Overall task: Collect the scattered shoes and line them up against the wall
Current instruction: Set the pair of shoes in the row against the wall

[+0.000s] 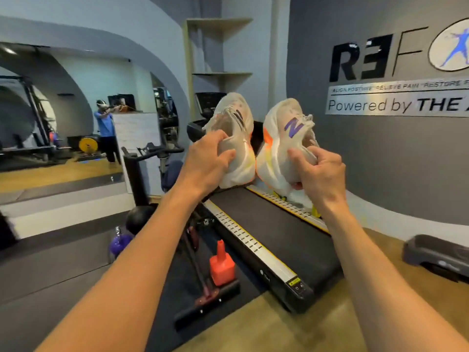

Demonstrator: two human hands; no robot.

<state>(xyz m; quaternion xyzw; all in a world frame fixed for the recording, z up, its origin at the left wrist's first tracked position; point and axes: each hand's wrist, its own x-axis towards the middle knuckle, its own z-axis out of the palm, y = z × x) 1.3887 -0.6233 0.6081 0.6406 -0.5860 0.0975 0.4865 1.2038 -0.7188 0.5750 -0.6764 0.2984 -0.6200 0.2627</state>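
Two white running shoes with orange soles are held up in front of me, toes pointing up. My left hand (206, 162) grips the heel of the left shoe (234, 128), which has dark stripes on its side. The right shoe (284, 133) carries a purple N, and my right hand (318, 174) pinches it at the heel collar. The two shoes hang side by side, soles nearly touching, above a treadmill. The grey wall (396, 158) with lettering stands behind and to the right.
A black treadmill (269, 240) runs forward below the shoes. An orange bottle (221, 268) stands on a black base at its left. A grey step platform (436, 252) lies on the wooden floor at right. An exercise bike (149, 158), a kettlebell and a large mirror are at left.
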